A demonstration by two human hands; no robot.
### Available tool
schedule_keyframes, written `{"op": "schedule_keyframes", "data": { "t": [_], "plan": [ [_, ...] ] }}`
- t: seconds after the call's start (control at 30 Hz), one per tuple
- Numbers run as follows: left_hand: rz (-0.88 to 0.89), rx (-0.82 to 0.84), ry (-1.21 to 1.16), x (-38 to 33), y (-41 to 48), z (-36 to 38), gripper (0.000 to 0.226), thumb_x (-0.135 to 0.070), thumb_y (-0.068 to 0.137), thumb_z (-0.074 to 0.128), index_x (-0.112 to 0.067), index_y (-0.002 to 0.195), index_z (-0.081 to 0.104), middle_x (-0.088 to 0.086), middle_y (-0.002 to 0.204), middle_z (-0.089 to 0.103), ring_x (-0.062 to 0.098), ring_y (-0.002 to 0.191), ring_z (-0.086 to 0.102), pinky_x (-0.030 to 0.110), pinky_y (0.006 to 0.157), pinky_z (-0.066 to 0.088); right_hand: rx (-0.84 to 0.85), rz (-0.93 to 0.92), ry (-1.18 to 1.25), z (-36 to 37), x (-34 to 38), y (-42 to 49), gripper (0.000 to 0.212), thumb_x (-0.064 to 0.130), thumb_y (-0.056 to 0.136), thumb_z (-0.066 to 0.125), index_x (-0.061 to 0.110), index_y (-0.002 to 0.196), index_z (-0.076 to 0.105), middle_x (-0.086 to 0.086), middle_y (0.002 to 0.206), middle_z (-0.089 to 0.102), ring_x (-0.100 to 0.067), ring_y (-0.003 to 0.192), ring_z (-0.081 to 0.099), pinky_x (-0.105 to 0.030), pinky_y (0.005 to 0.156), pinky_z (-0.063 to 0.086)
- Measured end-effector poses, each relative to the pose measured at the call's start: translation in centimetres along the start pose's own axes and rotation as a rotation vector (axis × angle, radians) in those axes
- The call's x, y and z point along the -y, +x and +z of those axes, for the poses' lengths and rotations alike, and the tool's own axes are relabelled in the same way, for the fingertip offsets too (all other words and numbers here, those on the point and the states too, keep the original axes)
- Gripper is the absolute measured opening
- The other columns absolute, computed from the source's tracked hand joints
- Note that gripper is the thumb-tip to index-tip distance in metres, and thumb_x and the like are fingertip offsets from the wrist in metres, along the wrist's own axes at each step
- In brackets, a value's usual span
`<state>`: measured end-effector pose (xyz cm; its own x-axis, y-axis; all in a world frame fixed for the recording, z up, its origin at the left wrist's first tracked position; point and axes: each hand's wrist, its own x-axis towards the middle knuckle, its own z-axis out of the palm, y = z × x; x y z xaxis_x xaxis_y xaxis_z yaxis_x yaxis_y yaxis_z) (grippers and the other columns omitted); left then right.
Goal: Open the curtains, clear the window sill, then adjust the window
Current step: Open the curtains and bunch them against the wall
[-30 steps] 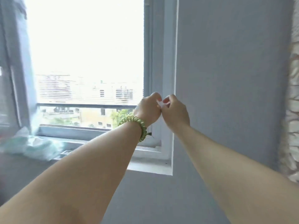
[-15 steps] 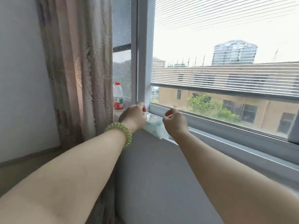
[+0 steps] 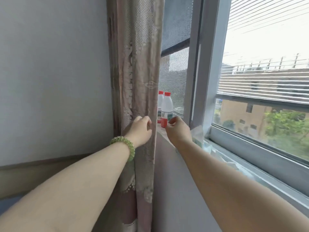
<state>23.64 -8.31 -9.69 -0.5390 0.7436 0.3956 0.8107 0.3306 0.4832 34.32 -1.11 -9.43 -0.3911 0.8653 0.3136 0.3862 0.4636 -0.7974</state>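
Observation:
A beige patterned curtain (image 3: 138,72) hangs bunched at the left of the window. My left hand (image 3: 140,129), with a green bracelet on its wrist, lies against the curtain's lower right edge with fingers curled; whether it grips fabric I cannot tell. My right hand (image 3: 179,131) hovers over the window sill (image 3: 267,183) with fingers curled, holding nothing. Just beyond it two white bottles with red caps (image 3: 167,109) stand on the sill's left end. The grey window frame (image 3: 205,81) rises to the right of them. Crumpled clear plastic (image 3: 199,138) lies on the sill behind my right wrist.
A mesh screen (image 3: 175,76) fills the pane behind the bottles. A plain grey wall (image 3: 50,72) is on the left, and a brown ledge (image 3: 33,171) runs below it. Buildings and trees show through the glass (image 3: 267,106).
My view has swung from the window's right side to its left end. Both hands travelled left with it; the left hand now lies on the curtain and the right hand is near the bottles.

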Motion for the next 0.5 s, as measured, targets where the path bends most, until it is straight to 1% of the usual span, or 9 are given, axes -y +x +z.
{"op": "schedule_keyframes", "data": {
  "t": [0.03,0.07,0.13,0.2,0.27,0.33,0.4,0.5],
  "plan": [
    [-0.028,0.005,0.009,0.4,1.3,0.3,0.029,-0.013,0.09,0.052,-0.009,0.119,0.053,0.011,0.128,0.044,0.025,0.115,0.049,0.025,0.094,0.037,0.028,-0.003,0.014,1.1,-0.1,2.0,0.026,0.019,0.091,0.044,0.01,0.112,0.055,-0.015,0.121,0.06,-0.032,0.112,0.055,-0.032,0.081,0.038],
    [-0.029,-0.004,0.004,0.6,2.1,0.5,0.03,-0.014,0.091,0.052,-0.01,0.121,0.051,0.01,0.13,0.043,0.025,0.116,0.048,0.025,0.094,0.037,0.037,-0.002,0.029,1.7,-0.1,3.1,0.029,0.021,0.09,0.045,0.01,0.116,0.053,-0.015,0.124,0.058,-0.033,0.113,0.054,-0.032,0.084,0.04],
    [-0.06,-0.012,-0.004,1.6,3.8,0.9,0.034,-0.014,0.091,0.053,-0.009,0.124,0.049,0.01,0.133,0.039,0.025,0.118,0.047,0.024,0.096,0.036,0.079,0.016,0.061,3.6,0.0,5.2,0.041,0.023,0.088,0.046,0.01,0.127,0.045,-0.016,0.131,0.052,-0.036,0.118,0.052,-0.04,0.096,0.045],
    [-0.101,-0.022,0.012,2.8,5.0,1.3,0.036,-0.013,0.09,0.055,-0.008,0.125,0.048,0.011,0.134,0.036,0.025,0.119,0.046,0.025,0.1,0.035,0.132,0.04,0.048,5.3,0.1,6.4,0.052,0.026,0.087,0.048,0.012,0.136,0.037,-0.017,0.136,0.048,-0.038,0.121,0.049,-0.045,0.102,0.042],
    [-0.135,-0.027,0.036,3.9,6.2,1.5,0.039,-0.016,0.089,0.056,-0.009,0.126,0.047,0.011,0.133,0.035,0.026,0.12,0.046,0.03,0.103,0.036,0.177,0.054,0.066,6.7,0.1,7.4,0.059,0.029,0.087,0.048,0.014,0.141,0.03,-0.018,0.14,0.043,-0.038,0.125,0.046,-0.044,0.105,0.04],
    [-0.157,-0.021,0.045,4.7,7.4,1.6,0.041,-0.018,0.088,0.057,-0.012,0.127,0.046,0.01,0.133,0.034,0.029,0.12,0.045,0.035,0.105,0.038,0.195,0.043,0.098,7.7,0.4,8.6,0.063,0.03,0.087,0.049,0.016,0.144,0.026,-0.017,0.142,0.041,-0.037,0.128,0.044,-0.044,0.107,0.038],
    [-0.161,-0.005,0.064,5.4,8.5,1.5,0.042,-0.02,0.087,0.057,-0.014,0.127,0.046,0.009,0.133,0.033,0.03,0.121,0.043,0.038,0.106,0.038,0.196,0.011,0.136,8.7,0.6,10.0,0.063,0.03,0.085,0.051,0.017,0.142,0.028,-0.016,0.14,0.044,-0.036,0.125,0.046,-0.045,0.107,0.038],
    [-0.177,-0.008,0.087,6.7,10.2,1.6,0.048,-0.026,0.087,0.057,-0.017,0.132,0.042,0.007,0.138,0.032,0.031,0.124,0.041,0.039,0.105,0.038,0.19,0.01,0.17,10.2,1.1,12.2,0.061,0.03,0.084,0.052,0.015,0.14,0.029,-0.017,0.137,0.047,-0.037,0.121,0.05,-0.044,0.104,0.04]
  ]
}}
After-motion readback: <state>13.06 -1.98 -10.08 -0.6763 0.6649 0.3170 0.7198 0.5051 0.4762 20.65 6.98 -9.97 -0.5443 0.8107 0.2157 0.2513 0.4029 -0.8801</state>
